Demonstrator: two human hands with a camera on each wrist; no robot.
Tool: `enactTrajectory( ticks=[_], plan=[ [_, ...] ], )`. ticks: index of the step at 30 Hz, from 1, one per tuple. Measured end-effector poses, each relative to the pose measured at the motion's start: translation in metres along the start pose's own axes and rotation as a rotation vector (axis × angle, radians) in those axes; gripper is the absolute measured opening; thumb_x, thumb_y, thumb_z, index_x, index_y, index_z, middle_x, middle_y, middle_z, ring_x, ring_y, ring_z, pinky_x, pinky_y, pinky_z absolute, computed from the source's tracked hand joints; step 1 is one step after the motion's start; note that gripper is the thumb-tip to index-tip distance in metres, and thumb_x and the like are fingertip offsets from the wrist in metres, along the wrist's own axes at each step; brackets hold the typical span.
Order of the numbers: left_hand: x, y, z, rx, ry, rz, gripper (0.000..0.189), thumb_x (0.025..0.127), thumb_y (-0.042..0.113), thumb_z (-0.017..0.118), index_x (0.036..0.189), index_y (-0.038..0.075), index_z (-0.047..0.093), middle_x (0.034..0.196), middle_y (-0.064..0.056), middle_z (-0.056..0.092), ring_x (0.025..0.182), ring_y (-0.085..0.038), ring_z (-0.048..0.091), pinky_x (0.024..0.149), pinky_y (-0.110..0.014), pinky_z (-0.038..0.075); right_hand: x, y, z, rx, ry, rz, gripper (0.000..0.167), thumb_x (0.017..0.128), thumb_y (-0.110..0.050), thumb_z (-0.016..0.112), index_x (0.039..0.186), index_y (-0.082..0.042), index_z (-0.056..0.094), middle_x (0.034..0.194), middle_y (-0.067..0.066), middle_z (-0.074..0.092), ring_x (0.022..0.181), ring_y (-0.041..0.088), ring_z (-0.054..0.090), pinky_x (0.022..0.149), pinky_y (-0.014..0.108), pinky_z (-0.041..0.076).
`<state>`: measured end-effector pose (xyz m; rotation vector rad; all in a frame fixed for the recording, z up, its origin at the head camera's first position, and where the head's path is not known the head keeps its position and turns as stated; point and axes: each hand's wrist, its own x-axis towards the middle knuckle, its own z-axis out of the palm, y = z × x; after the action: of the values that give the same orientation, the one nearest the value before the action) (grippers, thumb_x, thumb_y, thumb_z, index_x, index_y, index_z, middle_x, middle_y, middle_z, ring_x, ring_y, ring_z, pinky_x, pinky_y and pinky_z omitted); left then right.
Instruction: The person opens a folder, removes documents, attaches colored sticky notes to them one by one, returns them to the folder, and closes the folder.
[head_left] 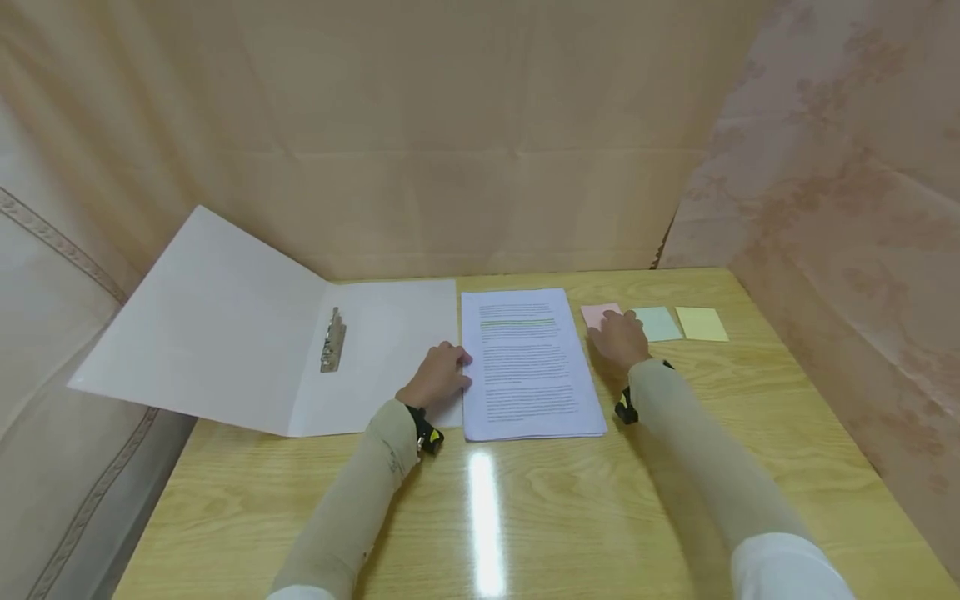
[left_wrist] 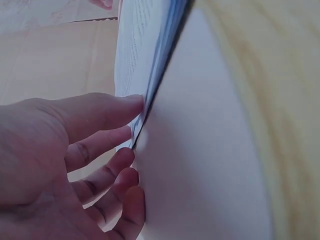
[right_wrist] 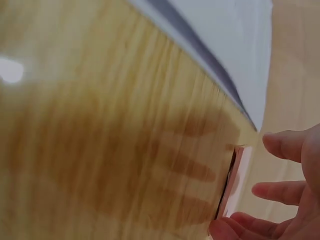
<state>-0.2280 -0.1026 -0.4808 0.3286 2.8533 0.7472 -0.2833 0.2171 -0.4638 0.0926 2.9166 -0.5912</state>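
A stack of printed sheets lies on the table, with a green highlighted line near the top. My left hand is at the stack's left edge, thumb and index finger touching it. In the left wrist view the left hand has its other fingers loosely bent against the white folder page. My right hand reaches over the pink sticky-note pad and partly covers it. The right wrist view shows that pad edge-on beside the right hand, whose fingers are apart; its lower fingers are close to the pad.
An open white folder with a metal clip lies left of the stack, its cover raised. Blue-green sticky notes and yellow sticky notes lie to the right. A beige curtain hangs behind the wooden table.
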Motion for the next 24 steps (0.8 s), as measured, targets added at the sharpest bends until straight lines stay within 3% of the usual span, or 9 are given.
enactTrajectory(
  ticks=[4,11,24],
  plan=[
    [0.002,0.003,-0.001,-0.002,-0.028,-0.037,0.035,0.081,0.014,0.074,0.113,0.004,0.065,0.111,-0.014,0.057,0.104,-0.028,0.05,0.093,-0.04,0.042,0.004,0.001,-0.003,-0.02,-0.009,0.026,0.054,0.098,-0.031,0.046,0.139,0.005,0.045,0.131,0.034,0.042,0.115,0.048,0.042,0.09,0.057,0.044],
    [0.001,0.005,-0.001,-0.028,-0.024,-0.042,0.036,0.081,0.013,0.073,0.115,0.003,0.064,0.111,-0.014,0.056,0.106,-0.029,0.049,0.094,-0.04,0.042,0.012,0.003,-0.004,-0.07,0.014,0.069,0.041,0.097,-0.028,0.049,0.115,0.007,0.061,0.116,0.03,0.052,0.107,0.044,0.046,0.082,0.05,0.046],
    [0.003,0.001,-0.002,-0.04,-0.026,-0.052,0.035,0.079,0.013,0.075,0.112,0.004,0.064,0.105,-0.012,0.054,0.1,-0.027,0.048,0.09,-0.039,0.042,0.016,0.007,0.003,-0.035,0.051,0.109,0.055,0.097,-0.038,0.054,0.119,0.012,0.057,0.123,0.037,0.049,0.112,0.048,0.047,0.085,0.054,0.047]
  ],
)
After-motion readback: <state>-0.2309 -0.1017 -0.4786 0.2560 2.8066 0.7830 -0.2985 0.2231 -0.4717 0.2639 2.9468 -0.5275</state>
